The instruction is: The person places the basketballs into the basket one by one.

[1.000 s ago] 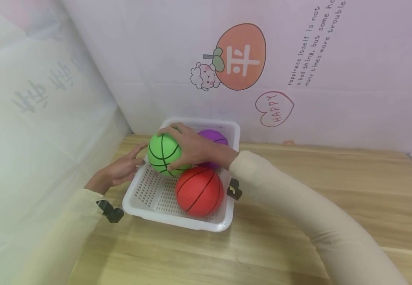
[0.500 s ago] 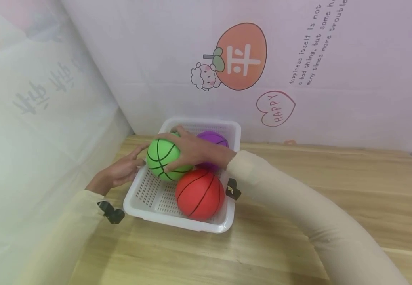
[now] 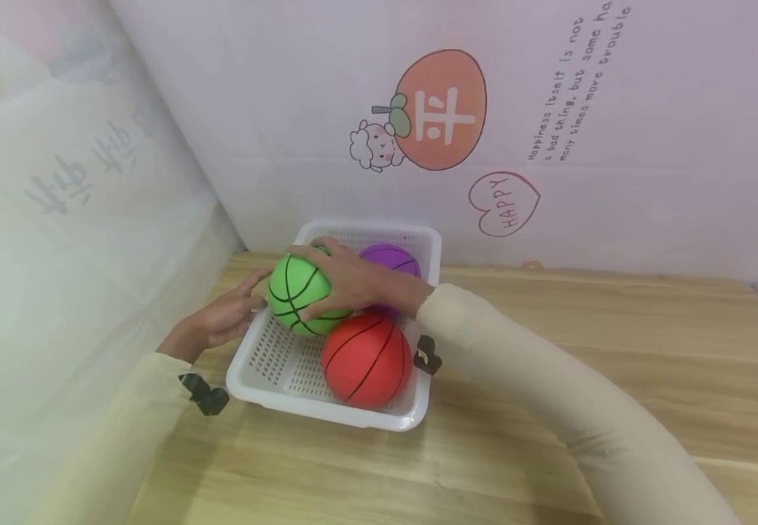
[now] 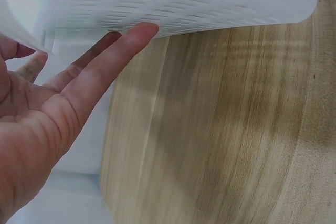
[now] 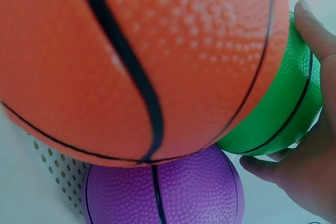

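My right hand (image 3: 346,278) spreads over a green toy basketball (image 3: 297,292) and grips it from above and from the right, at the left side of a white plastic basket (image 3: 326,417). A red toy basketball (image 3: 367,361) lies in the basket's near right part. Behind it, a purple one (image 3: 388,259) is partly hidden by my right wrist. The right wrist view has the red ball large in front, with the thumb and fingers curved around the green ball (image 5: 283,103). At the basket's left side, my left hand (image 4: 47,114) touches the slotted wall (image 4: 189,3) with fairly straight fingers.
A wooden table (image 3: 582,364) carries the basket. Close behind it rises a covered wall (image 3: 287,109) with printed drawings and lettering. Another covered wall (image 3: 90,240) runs along the left, close beside my left arm.
The green ball has come slightly down and left in the head view, turning a little under my right hand. My left hand has stayed at the basket's side.
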Tool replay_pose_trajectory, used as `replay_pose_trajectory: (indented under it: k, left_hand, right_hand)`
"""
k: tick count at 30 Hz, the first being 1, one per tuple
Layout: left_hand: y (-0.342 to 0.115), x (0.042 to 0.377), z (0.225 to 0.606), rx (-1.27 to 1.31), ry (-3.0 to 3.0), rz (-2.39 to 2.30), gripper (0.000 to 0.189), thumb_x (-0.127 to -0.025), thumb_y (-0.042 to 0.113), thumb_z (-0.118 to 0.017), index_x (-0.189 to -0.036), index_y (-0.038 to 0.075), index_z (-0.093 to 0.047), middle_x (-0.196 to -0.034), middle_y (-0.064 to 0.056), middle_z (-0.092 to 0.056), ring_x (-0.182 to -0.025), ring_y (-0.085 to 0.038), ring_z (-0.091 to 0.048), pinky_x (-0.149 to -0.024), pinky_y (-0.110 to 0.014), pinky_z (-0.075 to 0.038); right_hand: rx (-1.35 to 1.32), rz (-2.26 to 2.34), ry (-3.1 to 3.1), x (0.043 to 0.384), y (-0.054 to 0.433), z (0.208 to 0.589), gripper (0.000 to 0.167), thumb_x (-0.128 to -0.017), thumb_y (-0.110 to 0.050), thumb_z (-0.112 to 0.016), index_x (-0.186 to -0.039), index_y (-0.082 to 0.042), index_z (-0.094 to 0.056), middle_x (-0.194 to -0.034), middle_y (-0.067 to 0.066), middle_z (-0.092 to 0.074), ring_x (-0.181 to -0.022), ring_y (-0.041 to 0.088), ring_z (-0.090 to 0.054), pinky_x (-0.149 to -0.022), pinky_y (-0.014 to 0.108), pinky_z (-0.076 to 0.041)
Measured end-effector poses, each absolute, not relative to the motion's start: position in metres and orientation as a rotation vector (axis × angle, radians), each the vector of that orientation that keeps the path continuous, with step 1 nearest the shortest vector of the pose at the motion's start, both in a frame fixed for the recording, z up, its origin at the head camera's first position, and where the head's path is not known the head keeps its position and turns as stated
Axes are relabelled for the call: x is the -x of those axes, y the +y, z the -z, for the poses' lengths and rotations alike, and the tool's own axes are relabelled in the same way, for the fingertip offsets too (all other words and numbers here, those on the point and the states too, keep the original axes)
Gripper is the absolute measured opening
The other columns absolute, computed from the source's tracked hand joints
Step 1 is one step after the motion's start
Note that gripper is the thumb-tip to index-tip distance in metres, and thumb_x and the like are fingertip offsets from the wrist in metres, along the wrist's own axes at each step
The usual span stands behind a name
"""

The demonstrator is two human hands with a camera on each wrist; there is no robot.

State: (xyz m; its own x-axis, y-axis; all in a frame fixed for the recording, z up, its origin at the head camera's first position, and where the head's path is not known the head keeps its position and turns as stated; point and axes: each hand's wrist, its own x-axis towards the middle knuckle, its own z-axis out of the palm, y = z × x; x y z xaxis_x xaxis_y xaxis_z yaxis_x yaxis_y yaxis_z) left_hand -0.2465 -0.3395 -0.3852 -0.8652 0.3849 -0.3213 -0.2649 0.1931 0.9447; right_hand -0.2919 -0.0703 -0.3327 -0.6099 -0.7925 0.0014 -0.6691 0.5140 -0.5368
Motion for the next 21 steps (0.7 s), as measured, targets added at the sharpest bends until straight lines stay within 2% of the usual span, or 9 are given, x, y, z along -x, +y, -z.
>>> replay_pose_trajectory:
  k: [11, 17, 21]
  left_hand:
    - [-0.335, 0.240, 0.380, -0.101, 2.020, -1.692, 0.076, -0.100, 0.005, -0.033, -0.161, 0.026, 0.006, -0.146, -0.040, -0.030, -0.125, -0.052, -0.048, -0.093, -0.056, -0.050]
    - [-0.337, 0.239, 0.375, -0.067, 2.088, -1.652, 0.074, -0.101, 0.007, -0.039, -0.162, 0.023, 0.000, -0.147, -0.036, -0.034, -0.126, -0.051, -0.048, -0.093, -0.055, -0.051]
    - [-0.341, 0.237, 0.365, -0.069, 2.146, -1.630, 0.072, -0.103, 0.010, -0.044, -0.162, 0.019, -0.004, -0.150, -0.036, -0.028, -0.131, -0.053, -0.042, -0.097, -0.054, -0.049]
  right_hand:
    - [1.196, 0.787, 2.523, 0.286, -0.060, 0.330, 0.112, -0.081, -0.058, -0.076, -0.162, -0.032, -0.004, -0.157, 0.013, -0.019, -0.131, 0.027, -0.041, -0.102, 0.049, -0.045]
    - [1.216, 0.843, 2.547, 0.284, -0.046, 0.329, 0.104, -0.085, -0.057, -0.073, -0.162, -0.030, -0.009, -0.157, 0.013, -0.021, -0.135, 0.027, -0.036, -0.105, 0.052, -0.042]
    - [1.221, 0.892, 2.573, 0.281, -0.032, 0.328, 0.097, -0.088, -0.054, -0.070, -0.162, -0.025, -0.014, -0.156, 0.014, -0.025, -0.137, 0.026, -0.035, -0.107, 0.051, -0.040]
